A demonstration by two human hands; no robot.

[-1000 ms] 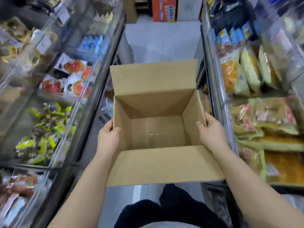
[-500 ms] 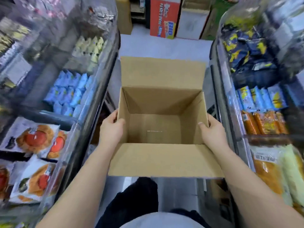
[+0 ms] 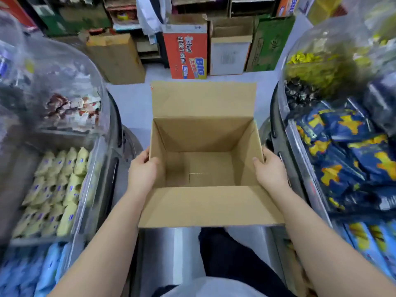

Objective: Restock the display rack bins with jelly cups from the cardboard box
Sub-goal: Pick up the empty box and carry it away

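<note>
Because the cardboard box [image 3: 203,166] is open-topped and wide, the person carries it from both sides: the left hand [image 3: 142,172] clamps the left wall with the thumb hooked over the rim, and the right hand [image 3: 271,170] grips the right wall the same way, keeping it level between the display rack bins [image 3: 92,159]. No jelly cups show inside; the bare floor of the box is visible, so restocking looks finished and the box seems headed toward the stacked cartons [image 3: 185,52] ahead.
</note>
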